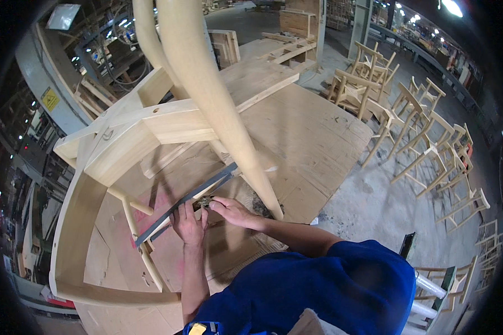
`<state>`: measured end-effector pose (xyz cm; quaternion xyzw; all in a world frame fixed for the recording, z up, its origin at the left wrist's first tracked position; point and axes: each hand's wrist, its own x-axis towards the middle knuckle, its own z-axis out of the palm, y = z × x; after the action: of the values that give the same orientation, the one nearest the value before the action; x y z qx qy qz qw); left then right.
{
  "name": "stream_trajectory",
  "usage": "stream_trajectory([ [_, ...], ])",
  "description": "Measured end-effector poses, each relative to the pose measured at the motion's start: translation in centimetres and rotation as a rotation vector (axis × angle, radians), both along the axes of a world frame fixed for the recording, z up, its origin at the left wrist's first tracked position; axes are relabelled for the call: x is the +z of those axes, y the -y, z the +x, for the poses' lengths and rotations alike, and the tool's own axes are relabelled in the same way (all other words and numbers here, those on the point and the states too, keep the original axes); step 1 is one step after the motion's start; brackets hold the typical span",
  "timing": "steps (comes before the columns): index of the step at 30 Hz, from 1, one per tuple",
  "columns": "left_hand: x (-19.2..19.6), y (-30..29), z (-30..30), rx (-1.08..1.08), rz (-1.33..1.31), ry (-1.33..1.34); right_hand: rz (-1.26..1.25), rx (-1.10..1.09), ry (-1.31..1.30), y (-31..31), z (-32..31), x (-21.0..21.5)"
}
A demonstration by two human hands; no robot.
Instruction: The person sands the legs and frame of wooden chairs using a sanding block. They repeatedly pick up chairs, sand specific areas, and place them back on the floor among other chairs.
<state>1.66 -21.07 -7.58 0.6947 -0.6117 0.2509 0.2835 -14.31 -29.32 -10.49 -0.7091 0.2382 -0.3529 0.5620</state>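
Note:
A pale wooden chair frame [126,156] stands tilted in front of me, its thick leg [226,114] slanting down to the right. Across its inside lies a clamp of long dark metal bars [193,191], reaching from the thick leg side to a thin wooden rail [133,223]. My left hand [188,226] is closed at the bars, its fingertips against them near the middle. My right hand [233,213] pinches a small dark metal fitting [205,202] on the clamp, just beside the left fingers. The fitting's exact shape is partly hidden by my fingers.
Brown cardboard [313,139] covers the work surface beneath the frame. Several wooden chairs [425,139] stand on the concrete floor to the right. Loose boards [296,53] lie at the far end. A grey metal post [53,84] rises at the left.

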Motion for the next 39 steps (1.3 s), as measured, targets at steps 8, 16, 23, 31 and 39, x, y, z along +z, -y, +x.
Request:
stream_trajectory([
  [8, -0.6, 1.0, 0.3, 0.102, -0.050, 0.103, 0.107, -0.005, -0.077, -0.3, 0.0, 1.2],
  [16, -0.4, 1.4, -0.1, 0.127, 0.041, 0.026, 0.119, 0.009, -0.103, -0.1, -0.5, 2.5],
  [23, -0.7, 1.8, 0.5, 0.084, 0.013, 0.021, 0.221, 0.037, -0.132, -0.3, -0.7, 4.0],
  [31, 0.1, 1.5, 0.0, -0.008, 0.087, -0.177, 0.358, 0.060, -0.049, 0.8, -0.3, 2.6],
  [39, 0.7, 0.6, 0.8, -0.048, 0.177, -0.133, 0.464, 0.169, -0.006, 0.6, -0.9, 1.5],
])
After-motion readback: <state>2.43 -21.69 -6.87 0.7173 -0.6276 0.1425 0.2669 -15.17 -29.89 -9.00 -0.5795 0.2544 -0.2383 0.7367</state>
